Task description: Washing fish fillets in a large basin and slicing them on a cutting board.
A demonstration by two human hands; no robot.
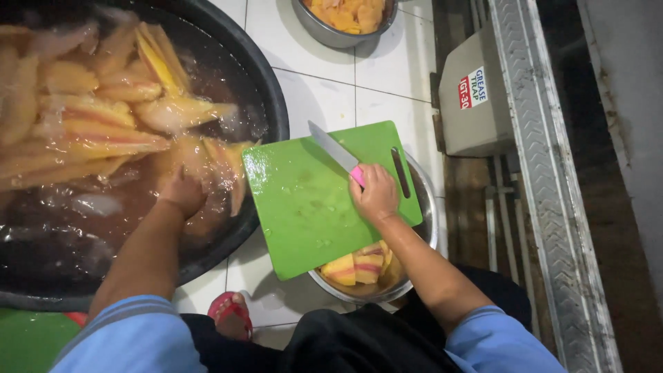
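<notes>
Right hand (376, 193) gripping knife (336, 153) on green board (304, 207), left hand (183, 193) in basin (266, 83)

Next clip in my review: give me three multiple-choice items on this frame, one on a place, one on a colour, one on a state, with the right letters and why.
1. Where does the cutting board rest?
A. on the rim of a metal bowl
B. flat on the tiled floor
C. inside the black tub

2. What colour is the knife handle?
A. black
B. pink
C. green

3. What is the left hand doing?
A. pressing the board
B. holding a bowl
C. dipped in the tub's water among yellow pieces

Key: 1 A, the bowl's rim and its cut pieces show under the board. 2 B, pink shows above the right hand, whose grip is closed on it. 3 C, the hand is in the water.
</notes>
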